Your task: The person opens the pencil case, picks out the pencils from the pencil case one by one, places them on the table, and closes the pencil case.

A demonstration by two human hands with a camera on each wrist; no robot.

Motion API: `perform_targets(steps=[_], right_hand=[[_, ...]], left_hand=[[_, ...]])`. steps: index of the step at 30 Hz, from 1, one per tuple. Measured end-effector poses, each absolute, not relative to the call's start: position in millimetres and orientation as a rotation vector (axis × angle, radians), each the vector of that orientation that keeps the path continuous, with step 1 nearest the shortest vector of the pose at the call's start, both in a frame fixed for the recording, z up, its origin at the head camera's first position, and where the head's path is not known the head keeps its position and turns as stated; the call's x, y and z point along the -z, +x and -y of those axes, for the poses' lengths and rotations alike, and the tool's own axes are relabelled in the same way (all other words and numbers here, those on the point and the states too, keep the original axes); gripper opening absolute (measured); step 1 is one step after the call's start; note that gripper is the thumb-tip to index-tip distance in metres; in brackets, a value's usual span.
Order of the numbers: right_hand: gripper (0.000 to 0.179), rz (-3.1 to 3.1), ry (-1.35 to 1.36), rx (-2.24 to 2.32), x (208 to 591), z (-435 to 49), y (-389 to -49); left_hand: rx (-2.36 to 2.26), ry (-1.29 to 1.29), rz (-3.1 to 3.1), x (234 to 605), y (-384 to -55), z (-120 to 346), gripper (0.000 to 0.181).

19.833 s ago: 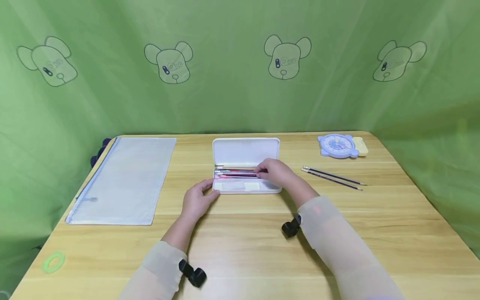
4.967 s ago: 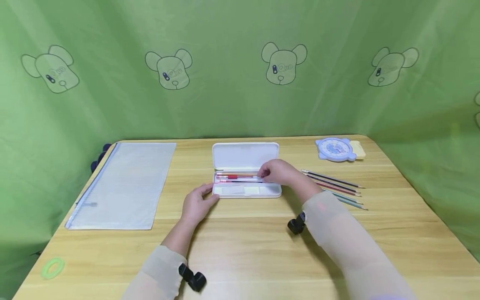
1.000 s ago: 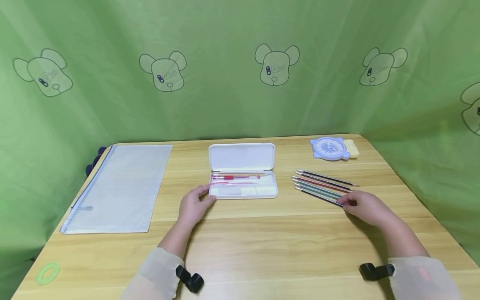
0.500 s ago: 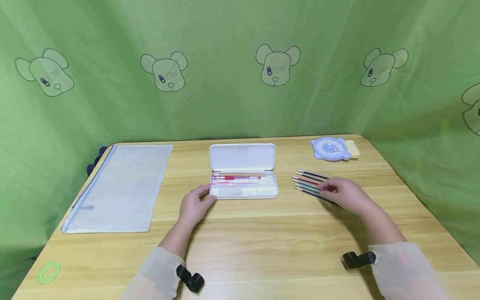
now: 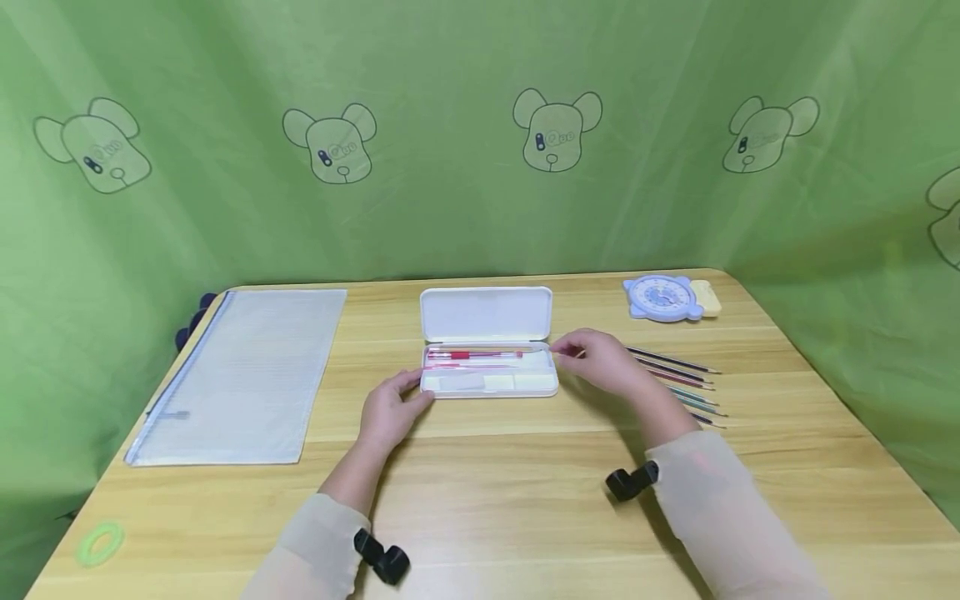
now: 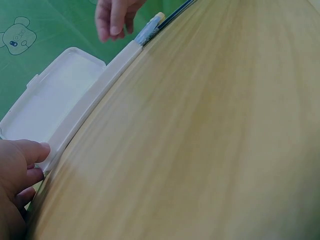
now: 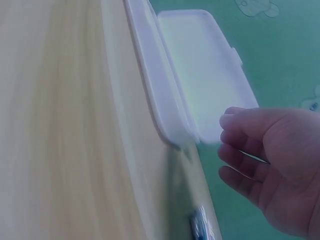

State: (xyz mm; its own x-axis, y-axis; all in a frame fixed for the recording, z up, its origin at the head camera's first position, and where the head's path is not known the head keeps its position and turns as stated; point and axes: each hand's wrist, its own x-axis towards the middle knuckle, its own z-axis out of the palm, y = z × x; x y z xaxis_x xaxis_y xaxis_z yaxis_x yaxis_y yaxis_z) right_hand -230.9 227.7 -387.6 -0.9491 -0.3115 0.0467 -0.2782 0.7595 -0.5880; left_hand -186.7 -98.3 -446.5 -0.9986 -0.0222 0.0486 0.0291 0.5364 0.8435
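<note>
An open white pencil case (image 5: 536, 389) lies on the table with its lid raised at the back. Inside are a pen with a red grip (image 5: 460, 356), a tan pencil (image 5: 495, 348) and a thin pink item (image 5: 450, 367). My left hand (image 5: 386, 412) holds the case's front left corner; in the left wrist view its thumb lies on the front edge. My right hand (image 5: 600, 362) hovers by the case's right end, fingers loosely bent, and the right wrist view shows nothing in them. Several sharpened pencils (image 5: 678, 361) lie right of it, their left ends hidden by this hand.
A pale zip bag (image 5: 247, 375) lies flat at the left, with a green ring (image 5: 100, 544) nearer the front. At the back right are a blue clock-faced item (image 5: 660, 297) and a pale yellow piece (image 5: 707, 298). A green curtain (image 5: 450, 217) hangs behind.
My right hand has moved left from the pencils to the case. Since the oldest frame, more pencils lie on the table and fewer in the case. My left hand stays at the corner.
</note>
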Motion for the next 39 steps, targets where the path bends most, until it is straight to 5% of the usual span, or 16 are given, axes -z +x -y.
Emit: perform_targets(steps=[39], right_hand=[[0.035, -2.889, -0.495, 0.507, 399.0, -163.1, -261.2]], left_hand=[[1.489, 0.003, 2.701, 448.5, -187.0, 98.6, 0.044]])
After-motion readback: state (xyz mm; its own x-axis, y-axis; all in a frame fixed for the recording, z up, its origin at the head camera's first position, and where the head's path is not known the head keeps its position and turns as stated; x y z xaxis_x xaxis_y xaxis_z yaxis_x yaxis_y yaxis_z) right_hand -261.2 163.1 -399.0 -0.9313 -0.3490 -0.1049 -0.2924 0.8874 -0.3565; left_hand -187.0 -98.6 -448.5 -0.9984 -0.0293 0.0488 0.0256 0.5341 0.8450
